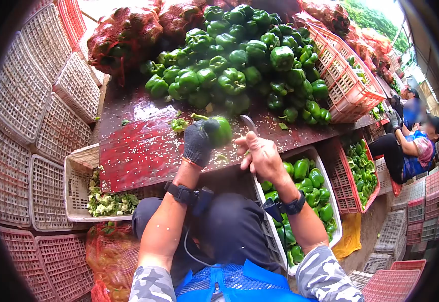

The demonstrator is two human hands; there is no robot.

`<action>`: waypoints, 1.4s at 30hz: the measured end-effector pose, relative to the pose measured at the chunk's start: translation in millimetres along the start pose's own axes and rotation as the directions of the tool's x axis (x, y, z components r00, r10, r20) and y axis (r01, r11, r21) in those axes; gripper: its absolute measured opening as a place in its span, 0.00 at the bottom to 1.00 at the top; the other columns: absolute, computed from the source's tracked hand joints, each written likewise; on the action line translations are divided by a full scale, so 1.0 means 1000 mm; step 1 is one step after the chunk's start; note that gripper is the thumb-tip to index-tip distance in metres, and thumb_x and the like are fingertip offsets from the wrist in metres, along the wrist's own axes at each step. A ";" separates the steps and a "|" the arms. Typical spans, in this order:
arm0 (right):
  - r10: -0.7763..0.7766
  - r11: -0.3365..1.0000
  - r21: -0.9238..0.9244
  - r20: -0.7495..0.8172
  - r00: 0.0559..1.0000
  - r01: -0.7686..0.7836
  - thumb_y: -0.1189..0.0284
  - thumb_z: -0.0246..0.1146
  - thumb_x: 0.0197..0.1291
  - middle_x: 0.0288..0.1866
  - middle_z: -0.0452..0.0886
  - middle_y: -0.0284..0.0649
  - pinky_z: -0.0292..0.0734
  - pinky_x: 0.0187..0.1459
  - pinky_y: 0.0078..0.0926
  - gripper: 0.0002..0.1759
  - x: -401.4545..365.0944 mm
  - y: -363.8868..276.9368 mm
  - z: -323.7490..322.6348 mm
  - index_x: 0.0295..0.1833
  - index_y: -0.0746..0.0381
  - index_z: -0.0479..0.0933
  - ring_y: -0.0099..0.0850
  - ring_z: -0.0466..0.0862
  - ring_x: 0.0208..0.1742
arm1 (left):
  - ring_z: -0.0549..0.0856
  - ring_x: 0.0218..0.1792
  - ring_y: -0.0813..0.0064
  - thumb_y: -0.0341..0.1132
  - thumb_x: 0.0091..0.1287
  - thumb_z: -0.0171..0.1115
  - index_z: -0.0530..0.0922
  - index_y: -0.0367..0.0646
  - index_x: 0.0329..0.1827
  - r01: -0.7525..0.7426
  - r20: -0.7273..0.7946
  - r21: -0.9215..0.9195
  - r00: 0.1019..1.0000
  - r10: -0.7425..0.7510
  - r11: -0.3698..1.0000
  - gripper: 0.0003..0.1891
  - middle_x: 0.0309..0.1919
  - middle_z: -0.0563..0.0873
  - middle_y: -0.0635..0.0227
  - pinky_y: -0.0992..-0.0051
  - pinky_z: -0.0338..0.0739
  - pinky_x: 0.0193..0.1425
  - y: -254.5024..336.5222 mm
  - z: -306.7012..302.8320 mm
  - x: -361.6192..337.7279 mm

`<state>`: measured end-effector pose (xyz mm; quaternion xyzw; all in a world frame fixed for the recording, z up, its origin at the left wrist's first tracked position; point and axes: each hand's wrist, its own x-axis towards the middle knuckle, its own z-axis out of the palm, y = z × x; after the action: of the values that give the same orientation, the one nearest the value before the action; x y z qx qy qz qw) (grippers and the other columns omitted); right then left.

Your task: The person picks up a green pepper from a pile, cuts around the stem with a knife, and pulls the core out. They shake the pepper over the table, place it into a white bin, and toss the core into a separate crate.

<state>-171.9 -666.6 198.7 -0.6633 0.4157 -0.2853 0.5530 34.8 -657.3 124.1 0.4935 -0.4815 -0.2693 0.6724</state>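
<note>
Over the front of the red table, my left hand (197,145), in a dark knit glove, grips a green bell pepper (223,132) whose stem points to the left. My bare right hand (264,157) is closed around a small knife with a curved metal blade (248,122); its handle is hidden in the fingers. The blade points up, a little apart from the pepper. Behind both hands rises a big heap of green bell peppers (232,80). Pale seeds and a cut-off green piece (178,125) lie on the tabletop (134,151).
A white crate (337,211) of peppers stands by my right arm. At left, another crate (70,186) holds green-white scraps. Red net sacks (124,38) and an orange crate (347,75) flank the heap. Stacked crates (20,85) line the left. Co-workers (413,146) sit at right.
</note>
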 end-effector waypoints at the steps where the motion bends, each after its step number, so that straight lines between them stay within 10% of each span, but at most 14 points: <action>1: -0.028 0.999 -0.036 0.015 1.000 0.028 0.44 0.48 0.79 0.31 0.86 0.39 0.77 0.24 0.24 0.37 -0.005 -0.005 0.005 0.50 0.70 0.85 0.22 0.82 0.21 | 0.87 0.29 0.63 0.40 0.69 0.65 0.86 0.45 0.37 0.106 -0.012 -0.136 0.994 -0.109 0.985 0.09 0.29 0.88 0.63 0.66 0.80 0.33 0.005 0.000 -0.002; 5: -0.061 0.978 -0.196 0.061 0.996 0.072 0.47 0.47 0.80 0.23 0.82 0.41 0.77 0.27 0.30 0.36 -0.011 -0.021 0.015 0.43 0.70 0.85 0.26 0.80 0.19 | 0.86 0.29 0.58 0.40 0.65 0.68 0.86 0.48 0.38 -0.454 0.156 0.507 0.885 0.440 0.733 0.07 0.29 0.86 0.61 0.62 0.79 0.33 0.021 -0.002 0.003; 9: -0.037 0.982 -0.180 0.077 0.996 0.051 0.47 0.46 0.81 0.19 0.80 0.41 0.76 0.26 0.31 0.36 -0.005 -0.021 0.018 0.37 0.69 0.82 0.28 0.80 0.19 | 0.85 0.29 0.57 0.40 0.62 0.70 0.86 0.48 0.38 -0.251 0.060 0.415 0.967 0.249 0.875 0.08 0.29 0.86 0.62 0.61 0.79 0.33 0.018 0.003 0.001; 15: -0.042 0.977 -0.205 0.101 0.994 0.062 0.50 0.45 0.82 0.16 0.77 0.38 0.76 0.26 0.34 0.34 -0.004 -0.009 0.022 0.31 0.67 0.79 0.30 0.80 0.17 | 0.86 0.30 0.59 0.37 0.64 0.69 0.86 0.47 0.40 -0.425 0.240 0.686 0.898 0.369 0.591 0.06 0.30 0.87 0.61 0.63 0.80 0.34 0.020 -0.002 0.001; 17: -0.285 0.932 -0.185 0.151 0.946 0.311 0.53 0.45 0.82 0.16 0.77 0.39 0.75 0.26 0.35 0.34 -0.007 0.014 0.030 0.29 0.66 0.78 0.31 0.79 0.16 | 0.88 0.33 0.67 0.32 0.65 0.68 0.86 0.44 0.40 -0.055 -0.065 0.165 0.996 0.067 0.985 0.04 0.33 0.89 0.61 0.67 0.82 0.37 -0.003 0.000 0.003; 18: -0.269 0.933 -0.199 0.170 0.948 0.300 0.55 0.46 0.82 0.16 0.76 0.41 0.75 0.25 0.35 0.32 -0.010 0.029 0.030 0.30 0.65 0.79 0.32 0.79 0.16 | 0.88 0.36 0.72 0.28 0.64 0.67 0.85 0.41 0.42 0.204 -0.053 -0.471 0.965 -0.258 0.858 0.05 0.36 0.90 0.61 0.70 0.83 0.41 -0.009 -0.005 0.006; 21: -0.452 0.844 -0.228 0.185 0.872 0.486 0.54 0.49 0.81 0.18 0.77 0.39 0.74 0.25 0.34 0.30 -0.012 0.041 0.028 0.31 0.65 0.79 0.30 0.78 0.17 | 0.85 0.44 0.71 0.31 0.70 0.62 0.79 0.46 0.49 0.099 -0.031 -0.242 0.993 -0.110 0.965 0.07 0.44 0.86 0.63 0.66 0.84 0.50 -0.013 -0.011 0.006; 23: -0.073 0.997 0.006 0.163 0.984 0.073 0.52 0.53 0.79 0.19 0.78 0.37 0.76 0.28 0.32 0.28 -0.015 0.037 0.021 0.34 0.64 0.80 0.27 0.79 0.22 | 0.84 0.48 0.72 0.28 0.68 0.64 0.76 0.46 0.50 -0.202 0.148 0.212 0.974 0.173 0.956 0.10 0.47 0.85 0.63 0.67 0.83 0.53 -0.014 -0.022 0.006; 24: 0.033 0.970 -0.242 0.064 0.997 -0.017 0.53 0.63 0.73 0.32 0.83 0.39 0.79 0.34 0.29 0.23 -0.016 0.018 0.006 0.47 0.65 0.82 0.24 0.80 0.28 | 0.84 0.48 0.72 0.28 0.68 0.64 0.76 0.46 0.50 -0.201 0.147 0.209 0.974 0.172 0.957 0.10 0.47 0.85 0.63 0.67 0.83 0.53 -0.015 -0.025 0.006; 26: -0.383 0.914 -0.162 -0.037 0.923 0.373 0.57 0.73 0.64 0.51 0.84 0.47 0.83 0.45 0.30 0.29 -0.006 0.007 0.007 0.64 0.64 0.77 0.29 0.85 0.41 | 0.84 0.49 0.71 0.24 0.63 0.68 0.76 0.46 0.51 0.036 0.249 -0.064 0.968 -0.020 0.997 0.15 0.49 0.85 0.62 0.67 0.82 0.56 -0.008 -0.024 0.006; 29: -0.632 0.715 -0.326 0.078 0.771 0.619 0.63 0.79 0.53 0.65 0.78 0.51 0.83 0.54 0.33 0.42 0.015 -0.007 0.011 0.73 0.62 0.71 0.37 0.86 0.52 | 0.85 0.51 0.69 0.23 0.60 0.71 0.76 0.45 0.56 -0.309 0.359 0.237 0.909 0.212 0.921 0.22 0.52 0.86 0.61 0.67 0.81 0.58 0.020 -0.022 -0.002; 32: -0.620 0.706 -0.338 0.128 0.774 0.622 0.67 0.78 0.49 0.65 0.79 0.53 0.81 0.62 0.36 0.42 0.027 -0.007 0.015 0.71 0.62 0.72 0.44 0.84 0.61 | 0.86 0.51 0.65 0.30 0.68 0.66 0.79 0.41 0.58 -0.448 0.416 0.408 0.867 0.275 0.795 0.16 0.49 0.87 0.58 0.66 0.80 0.58 0.033 -0.018 -0.001; 35: -0.556 0.742 -0.407 0.071 0.828 0.533 0.66 0.79 0.46 0.64 0.80 0.52 0.81 0.60 0.39 0.41 0.028 0.003 0.016 0.69 0.62 0.74 0.47 0.84 0.60 | 0.86 0.51 0.61 0.45 0.79 0.47 0.85 0.38 0.49 0.034 0.128 0.300 0.989 -0.075 0.953 0.21 0.46 0.89 0.56 0.64 0.80 0.59 0.014 -0.012 0.003; 42: -0.598 0.606 -0.594 0.098 0.796 0.529 0.64 0.80 0.42 0.54 0.81 0.49 0.83 0.54 0.42 0.39 0.032 -0.001 0.027 0.62 0.60 0.75 0.50 0.85 0.53 | 0.86 0.34 0.50 0.45 0.67 0.66 0.85 0.42 0.38 -0.191 0.075 0.587 0.980 0.183 0.787 0.14 0.31 0.87 0.55 0.58 0.81 0.39 0.006 0.009 -0.005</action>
<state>-133.8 -680.9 191.1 -0.8812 0.2829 -0.3361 0.1744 23.5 -654.4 127.7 0.6263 -0.5923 -0.0414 0.5052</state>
